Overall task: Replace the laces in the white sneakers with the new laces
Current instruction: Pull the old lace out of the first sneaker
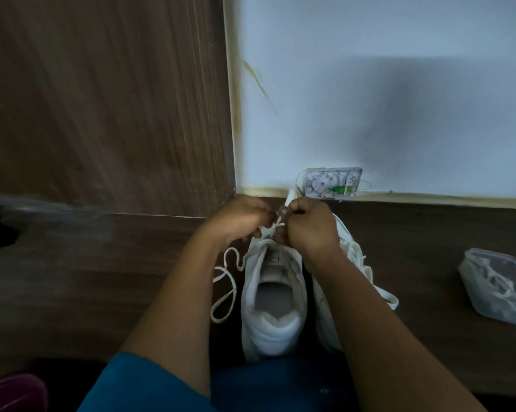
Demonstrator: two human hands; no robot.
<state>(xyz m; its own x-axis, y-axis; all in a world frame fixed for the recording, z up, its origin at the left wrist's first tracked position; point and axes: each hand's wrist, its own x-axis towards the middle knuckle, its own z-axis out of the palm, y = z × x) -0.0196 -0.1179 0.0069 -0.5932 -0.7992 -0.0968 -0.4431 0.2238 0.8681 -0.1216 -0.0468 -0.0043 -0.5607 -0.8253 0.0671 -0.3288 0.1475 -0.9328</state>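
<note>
A white sneaker (273,295) stands on the dark wooden table with its heel toward me. A second white sneaker (354,257) lies beside it on the right, partly hidden by my right forearm. My left hand (240,217) and my right hand (308,226) meet over the front of the near sneaker, each pinching a white lace (276,226) near the eyelets. The rest of that lace (227,281) trails in loops on the table to the left of the shoe.
A clear plastic container (500,283) holding more white laces sits at the right. A small wall box (334,182) with wires is fixed low on the white wall behind the shoes. A wooden panel (102,99) rises at the left. A dark red object (13,392) shows at bottom left.
</note>
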